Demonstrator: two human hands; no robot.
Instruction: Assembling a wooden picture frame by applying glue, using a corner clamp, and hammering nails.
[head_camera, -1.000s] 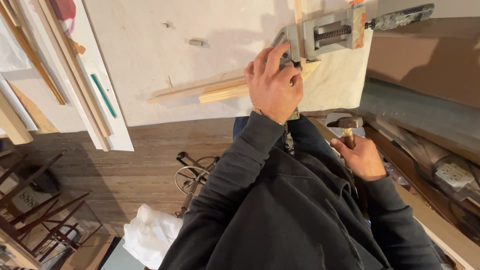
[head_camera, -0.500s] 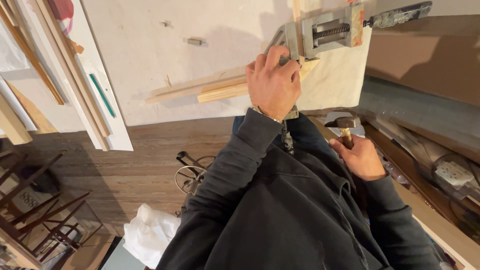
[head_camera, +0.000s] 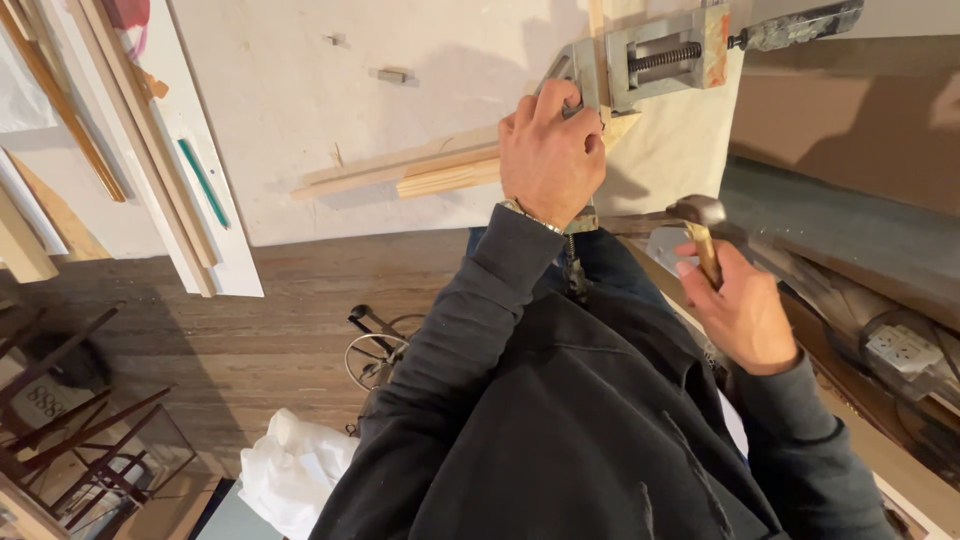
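Observation:
My left hand presses down on a pair of pale wooden strips where they enter a grey metal corner clamp on the white worktable. The fingers curl over the strips and touch the clamp's body. My right hand grips the wooden handle of a hammer, whose metal head sits just off the table's near edge, below and right of the clamp. A third strip stands upright in the clamp's far jaw.
Long wooden mouldings and a white board with a green pencil lie at the table's left. A small wood block rests mid-table. Below are a wooden floor, a white cloth, dark chair frames and a power strip at right.
My right hand has lifted the hammer slightly up toward the table's edge. My left hand has stayed on the strips at the clamp.

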